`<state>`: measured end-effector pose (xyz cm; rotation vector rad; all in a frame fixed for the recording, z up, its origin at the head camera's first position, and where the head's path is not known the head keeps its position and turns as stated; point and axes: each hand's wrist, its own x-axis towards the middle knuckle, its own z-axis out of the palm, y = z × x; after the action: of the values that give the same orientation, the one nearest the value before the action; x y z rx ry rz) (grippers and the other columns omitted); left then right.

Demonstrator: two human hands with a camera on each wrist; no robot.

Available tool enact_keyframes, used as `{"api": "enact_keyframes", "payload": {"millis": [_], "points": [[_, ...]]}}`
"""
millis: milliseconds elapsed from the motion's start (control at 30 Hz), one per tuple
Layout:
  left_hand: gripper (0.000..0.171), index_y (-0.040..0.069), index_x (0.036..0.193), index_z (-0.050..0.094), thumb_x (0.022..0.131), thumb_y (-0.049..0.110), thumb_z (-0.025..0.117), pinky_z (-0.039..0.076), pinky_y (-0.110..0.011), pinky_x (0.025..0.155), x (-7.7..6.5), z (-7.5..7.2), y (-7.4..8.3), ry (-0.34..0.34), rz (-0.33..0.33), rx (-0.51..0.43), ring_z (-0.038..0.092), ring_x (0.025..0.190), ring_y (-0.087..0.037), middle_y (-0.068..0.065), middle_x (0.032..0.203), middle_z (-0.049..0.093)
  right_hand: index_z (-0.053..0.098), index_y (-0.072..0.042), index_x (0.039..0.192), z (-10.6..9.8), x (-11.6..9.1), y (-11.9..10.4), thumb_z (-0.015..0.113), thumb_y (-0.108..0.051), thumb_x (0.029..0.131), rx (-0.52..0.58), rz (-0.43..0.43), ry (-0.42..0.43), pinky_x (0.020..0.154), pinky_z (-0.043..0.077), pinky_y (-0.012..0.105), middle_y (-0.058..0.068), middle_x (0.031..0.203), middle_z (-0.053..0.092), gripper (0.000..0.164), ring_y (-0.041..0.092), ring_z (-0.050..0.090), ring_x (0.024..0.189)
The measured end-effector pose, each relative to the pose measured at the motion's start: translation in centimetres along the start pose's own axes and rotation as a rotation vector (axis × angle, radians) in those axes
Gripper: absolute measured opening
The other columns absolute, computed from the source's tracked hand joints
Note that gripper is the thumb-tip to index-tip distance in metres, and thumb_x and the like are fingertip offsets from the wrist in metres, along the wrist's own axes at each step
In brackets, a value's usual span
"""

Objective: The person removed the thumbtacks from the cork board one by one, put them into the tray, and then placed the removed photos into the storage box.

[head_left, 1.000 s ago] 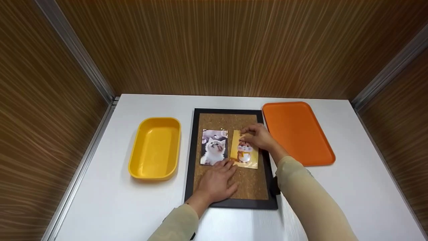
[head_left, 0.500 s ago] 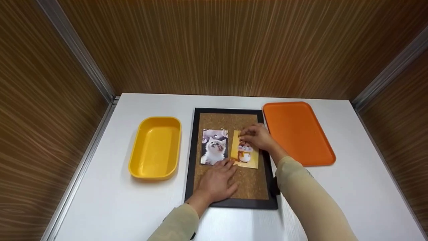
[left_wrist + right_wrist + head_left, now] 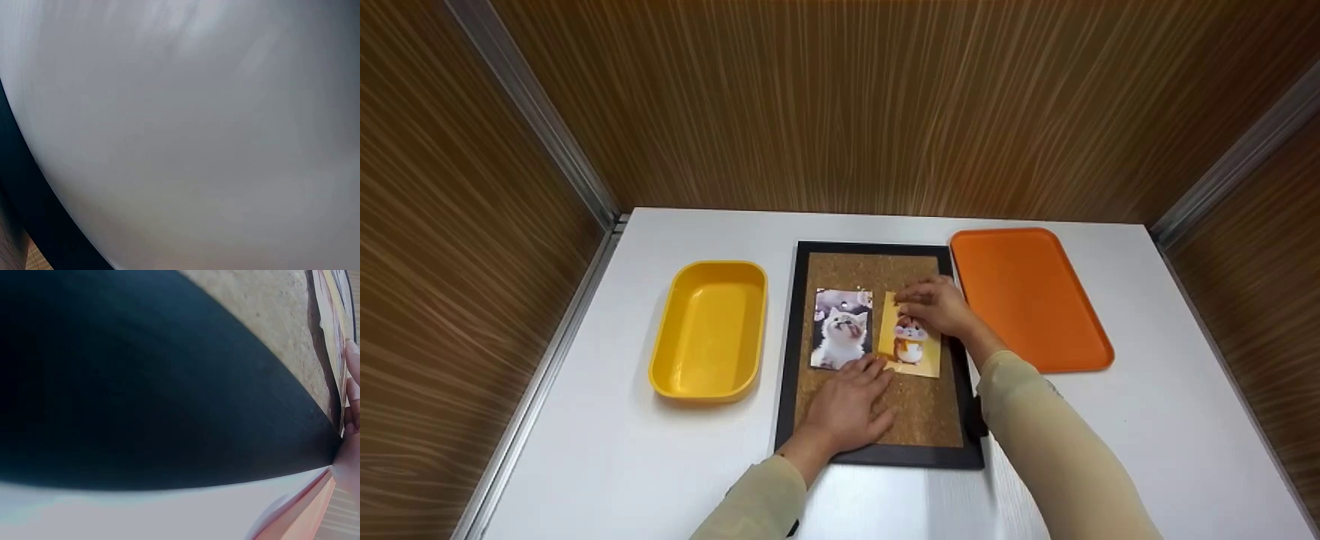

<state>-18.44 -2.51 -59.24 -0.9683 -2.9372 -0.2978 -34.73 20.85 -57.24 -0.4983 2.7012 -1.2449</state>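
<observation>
A framed cork board [image 3: 919, 420] lies on the white table in the head view. On it are a kitten photo [image 3: 840, 337] with a small pale round spot near its top, and a yellow hamster card [image 3: 909, 352], slightly tilted. My left hand [image 3: 849, 405] rests flat on the cork, fingers extended, its fingertips by the lower edges of both pictures. At the hamster card's top, my right hand [image 3: 941, 307] brings bent fingers and thumb close together; anything small between them is hidden. The right wrist view shows these fingers [image 3: 353, 360] against the card at its edge.
A deep yellow tub [image 3: 706, 337] stands left of the board. An orange tray [image 3: 1027, 300] lies at its right, close to the black frame [image 3: 885, 455]. Wood-grain panels [image 3: 840, 112] enclose the back and sides. The left wrist view is mostly blurred white.
Both hands keep nearly the same places. The right hand's fingers shift very slightly at the card's top; the board and pictures look unmoved.
</observation>
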Motion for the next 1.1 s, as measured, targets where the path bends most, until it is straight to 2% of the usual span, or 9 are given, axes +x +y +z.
{"api": "enact_keyframes", "payload": {"millis": [200, 433, 700, 1100], "points": [[0.066, 0.016, 0.160, 0.051, 0.106, 0.055, 0.045, 0.027, -0.038, 0.128, 0.04, -0.04, -0.01, -0.016, -0.009, -0.009, 0.034, 0.157, -0.025, -0.005, 0.166, 0.043, 0.084, -0.007, 0.107, 0.05, 0.06, -0.13, 0.081, -0.015, 0.096, -0.041, -0.014, 0.004, 0.112, 0.029, 0.054, 0.021, 0.133, 0.066, 0.014, 0.038, 0.046, 0.130], [0.066, 0.017, 0.160, 0.051, 0.106, 0.055, 0.045, 0.028, -0.038, 0.128, 0.06, -0.06, 0.05, -0.018, -0.015, -0.015, 0.034, 0.157, -0.025, -0.004, 0.167, 0.043, 0.085, -0.009, 0.110, 0.07, 0.09, -0.10, 0.082, -0.018, 0.095, -0.062, -0.020, 0.004, 0.114, 0.029, 0.054, 0.019, 0.133, 0.067, 0.017, 0.037, 0.049, 0.130], [0.066, 0.017, 0.160, 0.051, 0.106, 0.055, 0.045, 0.028, -0.039, 0.127, -0.07, -0.08, 0.04, -0.007, -0.017, -0.009, 0.034, 0.157, -0.025, -0.004, 0.166, 0.043, 0.087, -0.012, 0.104, 0.50, 0.24, 0.20, 0.083, -0.018, 0.094, -0.119, -0.072, 0.033, 0.113, 0.029, 0.055, 0.019, 0.129, 0.070, 0.012, 0.037, 0.055, 0.124], [0.065, 0.017, 0.158, 0.054, 0.106, 0.056, 0.047, 0.031, -0.038, 0.126, 0.10, 0.10, -0.05, 0.024, 0.001, 0.006, 0.038, 0.155, -0.025, -0.004, 0.164, 0.048, 0.088, -0.014, 0.098, 0.78, 0.36, -0.33, 0.084, -0.021, 0.093, -0.152, -0.042, 0.061, 0.113, 0.029, 0.054, 0.015, 0.126, 0.073, 0.010, 0.034, 0.058, 0.122]]}}
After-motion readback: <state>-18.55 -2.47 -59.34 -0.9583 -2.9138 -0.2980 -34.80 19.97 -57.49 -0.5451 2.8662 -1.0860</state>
